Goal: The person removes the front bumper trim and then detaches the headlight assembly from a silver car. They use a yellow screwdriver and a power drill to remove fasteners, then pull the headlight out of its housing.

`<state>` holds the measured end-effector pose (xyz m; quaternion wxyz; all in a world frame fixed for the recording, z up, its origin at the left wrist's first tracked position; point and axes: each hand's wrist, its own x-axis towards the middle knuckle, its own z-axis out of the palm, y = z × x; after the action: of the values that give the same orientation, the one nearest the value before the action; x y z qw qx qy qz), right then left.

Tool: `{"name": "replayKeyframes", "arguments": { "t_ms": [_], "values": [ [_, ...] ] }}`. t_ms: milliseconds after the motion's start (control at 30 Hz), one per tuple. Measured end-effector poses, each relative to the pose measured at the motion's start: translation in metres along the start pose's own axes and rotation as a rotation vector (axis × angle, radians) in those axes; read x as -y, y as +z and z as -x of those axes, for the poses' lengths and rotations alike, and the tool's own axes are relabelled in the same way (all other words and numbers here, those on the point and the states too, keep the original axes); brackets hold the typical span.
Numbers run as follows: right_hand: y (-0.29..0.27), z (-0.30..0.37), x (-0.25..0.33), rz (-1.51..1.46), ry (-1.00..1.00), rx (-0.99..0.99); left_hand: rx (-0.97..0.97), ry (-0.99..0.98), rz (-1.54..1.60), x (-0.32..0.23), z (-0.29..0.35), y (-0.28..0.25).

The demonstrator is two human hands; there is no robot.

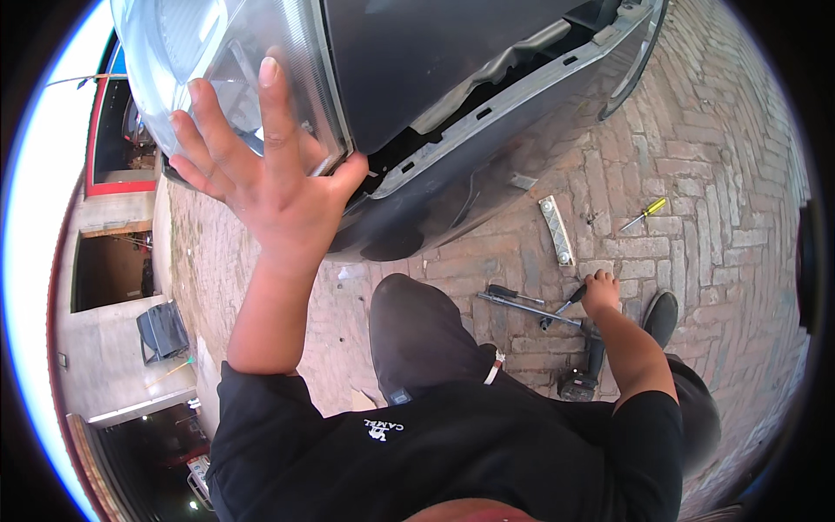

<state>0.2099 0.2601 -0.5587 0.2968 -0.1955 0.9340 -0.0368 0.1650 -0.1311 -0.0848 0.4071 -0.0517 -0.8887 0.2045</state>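
My left hand [278, 187] is spread, fingers apart, against the clear headlight [209, 52] at the front corner of a dark car. Its thumb reaches the seam beside the grey body panel [409, 52]. Down on the bricks, my right hand [602, 294] has its fingers curled at the end of a black-handled tool [571, 301] that looks like a ratchet wrench. A long metal bar [531, 308] lies beside it, along with a black-handled screwdriver [513, 293]. Close to my right forearm rests a dark power tool [581, 381].
A pale metal bracket [557, 230] and a yellow-handled screwdriver [645, 213] lie on the brick paving [713, 174]. The dark bumper [435, 209] sits below a gap along the car's front. Buildings with open doorways and a dark bin-like object [163, 332] stand at left.
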Motion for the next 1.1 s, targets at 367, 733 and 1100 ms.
{"name": "replayKeyframes", "arguments": {
  "t_ms": [367,733,1100],
  "values": [
    [0.03,0.014,-0.01,0.113,-0.055,0.071,0.056,0.092,-0.126,-0.001,-0.002,-0.006],
    [0.036,0.031,-0.025,0.002,-0.082,-0.013,0.047,0.141,-0.21,-0.004,-0.006,-0.007],
    [0.028,0.024,-0.039,-0.108,0.09,-0.05,0.07,0.128,-0.125,-0.005,-0.006,-0.012]
  ]
}}
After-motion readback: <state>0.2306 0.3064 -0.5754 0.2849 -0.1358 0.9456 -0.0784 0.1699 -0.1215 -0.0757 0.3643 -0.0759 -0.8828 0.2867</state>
